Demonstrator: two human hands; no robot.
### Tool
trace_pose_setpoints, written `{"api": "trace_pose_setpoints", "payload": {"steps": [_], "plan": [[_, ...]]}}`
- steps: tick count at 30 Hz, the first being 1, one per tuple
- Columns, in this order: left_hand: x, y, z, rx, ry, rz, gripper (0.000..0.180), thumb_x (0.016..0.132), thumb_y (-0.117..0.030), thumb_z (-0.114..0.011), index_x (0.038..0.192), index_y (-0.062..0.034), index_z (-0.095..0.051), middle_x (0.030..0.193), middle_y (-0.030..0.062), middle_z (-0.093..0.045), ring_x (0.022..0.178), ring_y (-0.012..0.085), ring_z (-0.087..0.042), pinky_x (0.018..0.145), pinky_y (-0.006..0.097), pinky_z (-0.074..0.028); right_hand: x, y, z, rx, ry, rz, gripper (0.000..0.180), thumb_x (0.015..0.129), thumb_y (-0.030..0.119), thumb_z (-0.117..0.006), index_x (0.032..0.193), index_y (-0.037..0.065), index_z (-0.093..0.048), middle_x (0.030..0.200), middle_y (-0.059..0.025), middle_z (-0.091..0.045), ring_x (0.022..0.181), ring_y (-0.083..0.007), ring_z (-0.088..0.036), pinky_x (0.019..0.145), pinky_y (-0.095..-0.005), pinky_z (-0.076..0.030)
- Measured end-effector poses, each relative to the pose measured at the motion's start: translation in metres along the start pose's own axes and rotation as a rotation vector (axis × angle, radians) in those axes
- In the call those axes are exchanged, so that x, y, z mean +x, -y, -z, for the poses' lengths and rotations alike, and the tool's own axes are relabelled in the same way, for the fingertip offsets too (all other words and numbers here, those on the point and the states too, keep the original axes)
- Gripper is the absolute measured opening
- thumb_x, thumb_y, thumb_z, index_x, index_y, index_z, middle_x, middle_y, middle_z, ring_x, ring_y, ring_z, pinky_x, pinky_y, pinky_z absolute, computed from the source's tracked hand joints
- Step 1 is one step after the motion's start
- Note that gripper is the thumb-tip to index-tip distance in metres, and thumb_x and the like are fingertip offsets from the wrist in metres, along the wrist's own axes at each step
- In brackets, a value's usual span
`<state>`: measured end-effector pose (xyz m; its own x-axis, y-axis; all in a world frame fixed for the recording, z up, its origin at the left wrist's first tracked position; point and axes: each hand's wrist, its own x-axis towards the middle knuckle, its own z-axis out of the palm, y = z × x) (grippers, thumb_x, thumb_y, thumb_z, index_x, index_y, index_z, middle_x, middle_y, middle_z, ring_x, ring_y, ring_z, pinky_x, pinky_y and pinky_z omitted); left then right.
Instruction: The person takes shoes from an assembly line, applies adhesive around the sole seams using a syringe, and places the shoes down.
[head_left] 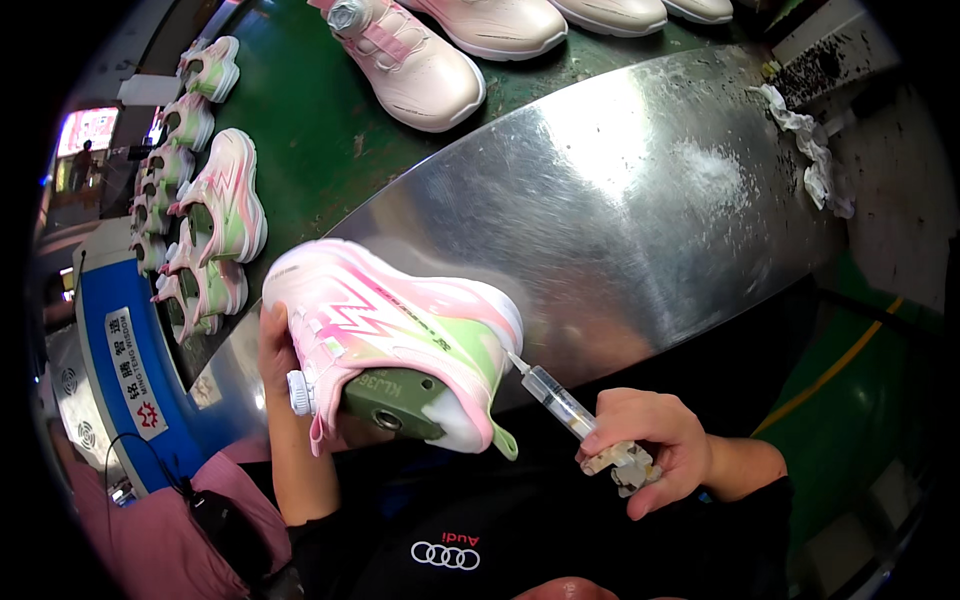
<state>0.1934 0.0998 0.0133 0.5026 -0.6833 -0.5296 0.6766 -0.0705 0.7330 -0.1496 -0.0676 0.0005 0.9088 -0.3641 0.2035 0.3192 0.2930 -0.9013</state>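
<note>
My left hand is closed on the toe end of a pink, white and green sneaker, mostly hidden behind it. The shoe is tilted on its side, its opening toward me, with a green shoe last inside. A white dial sits at the tongue, and a green pull loop hangs at the heel. In my right hand is a clear syringe, fingers wrapped round its plunger end. Its narrow tip meets the shoe's heel close to the sole edge; whether it touches cannot be made out.
Below the shoe lies a shiny metal work surface. Beyond it a green belt carries several pale pink shoes and, at left, several pink-green shoes. Crumpled white tissue lies at far right. A blue machine panel stands at left.
</note>
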Motion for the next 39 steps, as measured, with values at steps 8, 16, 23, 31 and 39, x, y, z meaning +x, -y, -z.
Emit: {"api": "trace_pose_setpoints", "payload": {"steps": [8, 16, 23, 31, 39], "plan": [[-0.056, 0.011, 0.041, 0.459, -0.078, -0.219, 0.039, 0.087, -0.016, -0.056, 0.117, 0.0049, -0.046, 0.111, 0.0224, -0.059, 0.099, 0.0316, -0.062, 0.086, 0.041, -0.054, 0.009, -0.001, -0.007, -0.117, 0.008, -0.029, 0.052, 0.070, 0.028, -0.080, 0.112, 0.005, -0.061, 0.094, -0.0037, -0.065, 0.071, -0.0191, -0.052, 0.064, -0.0294, -0.043], [-0.108, 0.032, 0.026, 0.327, -0.182, -0.059, 0.018, 0.092, -0.014, -0.052, 0.101, 0.0018, -0.051, 0.101, 0.0173, -0.061, 0.090, 0.0235, -0.063, 0.081, 0.036, -0.055, 0.011, 0.001, -0.018, -0.168, 0.008, -0.035, 0.050, 0.069, 0.024, -0.080, 0.111, 0.006, -0.061, 0.094, -0.0032, -0.065, 0.072, -0.0196, -0.052, 0.064, -0.0301, -0.043], [-0.133, 0.059, 0.029, -0.029, 0.034, 0.141, 0.064, 0.078, -0.009, -0.068, 0.129, 0.0117, -0.036, 0.124, 0.0253, -0.052, 0.111, 0.0341, -0.056, 0.098, 0.044, -0.045, 0.007, 0.008, -0.026, -0.236, -0.008, -0.042, 0.049, 0.068, 0.024, -0.081, 0.109, 0.005, -0.061, 0.091, -0.0046, -0.064, 0.069, -0.0203, -0.051, 0.062, -0.0306, -0.042], [-0.138, 0.083, -0.008, -0.069, 0.117, 0.256, 0.088, 0.066, -0.010, -0.073, 0.139, 0.0053, -0.026, 0.130, 0.0204, -0.048, 0.118, 0.0310, -0.052, 0.101, 0.044, -0.041, 0.009, 0.016, -0.037, -0.278, -0.034, -0.002, 0.054, 0.068, 0.032, -0.081, 0.109, 0.002, -0.062, 0.087, -0.0054, -0.065, 0.065, -0.0188, -0.049, 0.058, -0.0294, -0.039], [-0.123, 0.099, -0.026, -0.339, 0.327, 0.414, 0.091, 0.070, 0.003, -0.065, 0.145, 0.0006, -0.013, 0.141, 0.0186, -0.036, 0.130, 0.0306, -0.039, 0.108, 0.045, -0.032, 0.012, 0.050, -0.049, -0.253, 0.099, -0.170, 0.051, 0.066, 0.023, -0.083, 0.109, 0.003, -0.062, 0.088, -0.0063, -0.065, 0.066, -0.0209, -0.052, 0.059, -0.0301, -0.041]]}}
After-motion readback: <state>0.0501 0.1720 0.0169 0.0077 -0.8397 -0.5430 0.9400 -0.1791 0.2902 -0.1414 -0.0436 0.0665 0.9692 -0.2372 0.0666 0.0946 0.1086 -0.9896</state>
